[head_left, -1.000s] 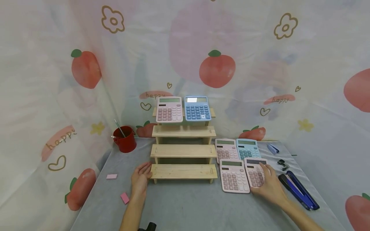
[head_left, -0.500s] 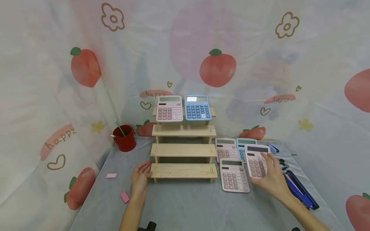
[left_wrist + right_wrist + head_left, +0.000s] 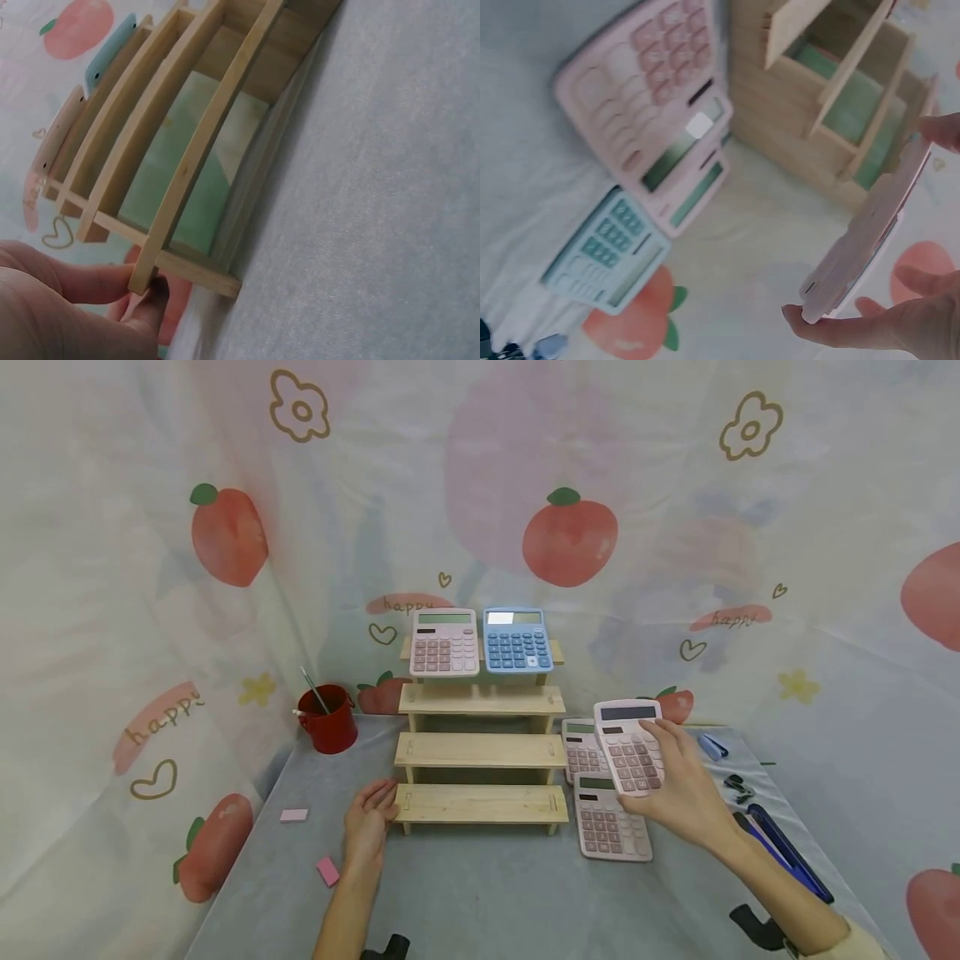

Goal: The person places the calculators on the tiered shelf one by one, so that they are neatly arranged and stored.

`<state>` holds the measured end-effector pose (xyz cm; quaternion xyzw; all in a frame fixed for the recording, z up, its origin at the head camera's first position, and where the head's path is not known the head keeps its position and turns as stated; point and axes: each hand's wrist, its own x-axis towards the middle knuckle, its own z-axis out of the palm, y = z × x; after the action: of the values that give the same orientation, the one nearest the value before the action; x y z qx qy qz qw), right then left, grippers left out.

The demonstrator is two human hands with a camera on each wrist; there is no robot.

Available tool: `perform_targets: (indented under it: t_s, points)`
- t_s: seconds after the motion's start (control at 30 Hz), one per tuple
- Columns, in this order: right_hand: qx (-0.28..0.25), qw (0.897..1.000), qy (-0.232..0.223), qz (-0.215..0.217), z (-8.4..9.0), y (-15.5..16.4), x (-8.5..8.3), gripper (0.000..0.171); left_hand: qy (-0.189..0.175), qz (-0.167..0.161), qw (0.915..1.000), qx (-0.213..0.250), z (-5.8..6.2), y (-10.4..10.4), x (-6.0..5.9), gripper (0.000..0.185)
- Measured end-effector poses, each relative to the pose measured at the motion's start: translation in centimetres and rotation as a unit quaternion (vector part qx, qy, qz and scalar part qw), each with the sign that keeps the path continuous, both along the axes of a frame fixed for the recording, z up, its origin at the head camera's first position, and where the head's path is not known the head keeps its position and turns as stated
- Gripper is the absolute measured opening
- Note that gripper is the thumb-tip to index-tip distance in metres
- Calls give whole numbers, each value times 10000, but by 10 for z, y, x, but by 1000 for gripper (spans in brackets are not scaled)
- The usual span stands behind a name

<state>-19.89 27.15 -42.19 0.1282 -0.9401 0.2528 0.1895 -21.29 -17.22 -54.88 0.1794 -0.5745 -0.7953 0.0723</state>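
My right hand [image 3: 647, 772] grips a pink calculator [image 3: 630, 745] and holds it tilted in the air, right of the wooden tiered stand [image 3: 480, 750]. In the right wrist view this calculator [image 3: 874, 232] shows edge-on between thumb and fingers. Below it, two pink calculators [image 3: 611, 820] [image 3: 580, 752] and a light blue one [image 3: 604, 251] lie on the grey table [image 3: 487, 893]. The stand's top step carries a pink calculator [image 3: 444, 643] and a blue calculator [image 3: 514, 641]. My left hand [image 3: 377, 803] rests relaxed on the table, fingers [image 3: 142, 296] touching the left end of the bottom step [image 3: 191, 161].
A red cup [image 3: 327, 721] with a pen stands at the back left. Two pink erasers [image 3: 293, 815] [image 3: 327, 871] lie left of my left arm. A dark blue stapler [image 3: 787, 853], black clips [image 3: 738, 787] and a small blue item [image 3: 708, 746] lie at the right. Printed curtains enclose the table.
My right hand has lifted the pink calculator off the table and carried it up and to the left, towards the stand. The left hand has stayed at the bottom step.
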Motion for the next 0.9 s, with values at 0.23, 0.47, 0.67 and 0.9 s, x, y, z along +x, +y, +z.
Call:
perform_targets:
  t_s: [0.23,0.47,0.67,0.9]
  points:
    - [-58,9995,-242,211,17,-29,-8,113,16,-9,10000,43,-1,1,0,59]
    - [-33,9982,-494,352,27,-52,-17,113,73,113,9999,56,-3,1,-1,58]
    - [-73,9978,-477,459,33,-68,-24,112,55,94,9999,82,-3,2,-1,57]
    - [-65,9958,-715,570,37,-90,-29,114,111,25,9999,30,-3,0,0,56]
